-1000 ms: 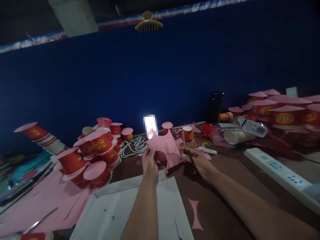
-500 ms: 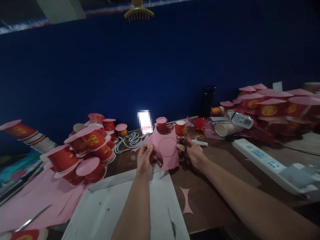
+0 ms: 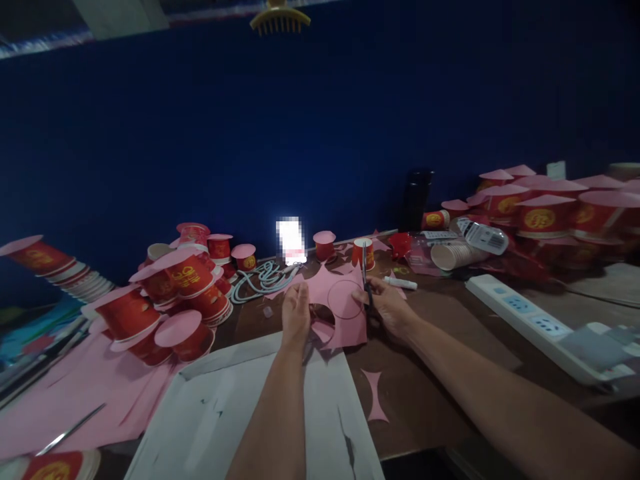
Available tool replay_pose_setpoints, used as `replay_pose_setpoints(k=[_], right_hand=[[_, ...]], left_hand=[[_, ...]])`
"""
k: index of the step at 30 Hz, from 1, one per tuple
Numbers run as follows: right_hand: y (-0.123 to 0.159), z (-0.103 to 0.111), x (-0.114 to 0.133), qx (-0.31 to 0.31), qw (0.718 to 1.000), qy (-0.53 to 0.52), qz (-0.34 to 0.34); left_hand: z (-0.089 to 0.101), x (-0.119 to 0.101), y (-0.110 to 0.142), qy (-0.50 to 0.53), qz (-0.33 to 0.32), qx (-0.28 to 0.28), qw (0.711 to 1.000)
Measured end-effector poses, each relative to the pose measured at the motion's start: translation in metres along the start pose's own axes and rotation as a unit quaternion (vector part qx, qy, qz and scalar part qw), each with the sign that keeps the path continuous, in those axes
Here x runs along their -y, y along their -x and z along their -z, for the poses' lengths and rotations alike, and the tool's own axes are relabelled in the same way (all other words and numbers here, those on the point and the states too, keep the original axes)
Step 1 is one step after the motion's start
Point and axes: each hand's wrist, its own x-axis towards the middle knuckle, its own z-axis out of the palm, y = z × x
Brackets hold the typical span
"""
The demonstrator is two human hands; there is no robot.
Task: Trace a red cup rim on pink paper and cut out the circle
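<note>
My left hand pinches the left side of a pink paper sheet with curved cut-outs along its edges. A dark circle outline is drawn on the sheet's right part. My right hand is closed around the handles of black scissors, their blades pointing up at the sheet's right edge. The thumb of that hand also touches the paper by the circle. Beyond the scissors stands a red paper cup. A white marker lies just right of my right hand.
Red cups topped with pink discs pile up at left, more cups at right. A white power strip, a lit phone, a coiled cable, a white board and a pink scrap are on the table.
The pink sheet has shifted slightly right and turned, showing more of its cut-outs. The scissors have swung upright, with their blades now visible above my right hand.
</note>
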Motion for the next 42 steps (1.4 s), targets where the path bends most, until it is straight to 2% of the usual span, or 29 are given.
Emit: replay_pose_setpoints(k=[2, 4, 7, 11, 14, 16, 17, 18, 20, 22, 23, 25, 27, 29, 31, 33, 35, 38, 42], right_hand=[[0.001, 0.000, -0.001, 0.003, 1.000, 0.010, 0.005], [0.002, -0.002, -0.001, 0.015, 1.000, 0.019, 0.007], [0.005, -0.005, -0.002, 0.035, 0.999, 0.030, 0.003], [0.004, -0.003, -0.002, 0.032, 0.999, 0.012, -0.005], [0.001, 0.003, 0.000, -0.005, 1.000, -0.015, -0.007], [-0.001, 0.004, 0.002, -0.029, 0.999, -0.030, -0.010], [-0.001, 0.004, 0.002, -0.036, 0.999, -0.038, -0.010], [0.000, 0.004, 0.003, -0.041, 0.998, -0.048, -0.008], [0.001, 0.001, 0.005, -0.038, 0.997, -0.071, 0.006], [0.003, -0.003, 0.006, -0.030, 0.995, -0.094, 0.027], [0.004, -0.004, 0.007, -0.027, 0.994, -0.101, 0.035], [0.005, -0.006, 0.009, -0.030, 0.992, -0.109, 0.050], [0.006, -0.008, 0.009, -0.037, 0.991, -0.113, 0.058], [0.006, -0.009, 0.009, -0.037, 0.992, -0.109, 0.054], [0.007, -0.012, 0.008, -0.030, 0.994, -0.099, 0.043], [0.009, -0.014, 0.008, -0.023, 0.996, -0.086, 0.025], [0.010, -0.016, 0.008, -0.019, 0.997, -0.072, -0.006], [0.013, -0.017, 0.011, -0.002, 0.997, -0.046, -0.059], [0.018, -0.015, 0.013, 0.042, 0.995, 0.031, -0.084]], left_hand=[[0.003, 0.002, -0.004, -0.031, -0.048, -0.011, 0.998], [0.006, 0.005, -0.006, -0.031, -0.046, -0.043, 0.998], [0.011, 0.008, -0.008, -0.137, -0.082, -0.090, 0.983], [0.027, 0.003, -0.013, -0.280, -0.128, -0.176, 0.935], [0.041, -0.003, -0.018, -0.345, -0.182, -0.282, 0.877], [0.042, -0.007, -0.018, -0.360, -0.236, -0.300, 0.852], [0.040, -0.009, -0.016, -0.360, -0.247, -0.290, 0.851], [0.035, -0.011, -0.012, -0.359, -0.250, -0.257, 0.862], [0.022, -0.015, -0.001, -0.353, -0.227, -0.137, 0.897], [0.008, -0.017, 0.009, -0.343, -0.139, -0.011, 0.929], [0.001, -0.018, 0.013, -0.344, -0.095, 0.034, 0.934], [-0.009, -0.018, 0.018, -0.342, -0.036, 0.097, 0.934], [-0.015, -0.017, 0.020, -0.292, -0.001, 0.138, 0.946], [-0.021, -0.017, 0.022, -0.208, 0.039, 0.153, 0.965], [-0.025, -0.016, 0.023, -0.122, 0.111, 0.144, 0.976], [-0.028, -0.014, 0.024, -0.026, 0.182, 0.128, 0.974], [-0.027, -0.012, 0.023, 0.070, 0.223, 0.105, 0.967], [-0.021, -0.008, 0.017, 0.196, 0.230, 0.077, 0.950], [-0.014, -0.005, 0.009, 0.257, 0.205, 0.030, 0.944]])
